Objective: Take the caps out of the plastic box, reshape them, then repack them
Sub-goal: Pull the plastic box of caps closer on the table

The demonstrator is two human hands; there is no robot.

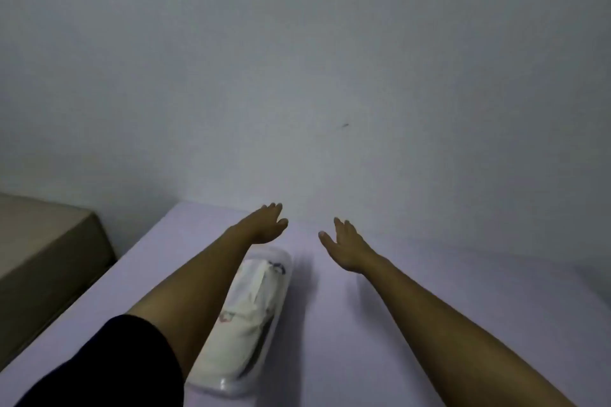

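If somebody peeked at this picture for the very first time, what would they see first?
Probably the two bare arms stretched out over the pale purple table, with the left hand and right hand open and empty near the far edge by the grey wall. Next comes the clear plastic box lying under the left forearm, with white caps packed inside.

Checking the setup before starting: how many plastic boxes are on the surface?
1. The plastic box lies on the lilac surface under the left forearm, white caps inside. Nothing more shows, though the arms could hide something small.

Lilac table [380, 324] against grey wall [297, 59]; beige block [46, 241], possibly mattress, left.
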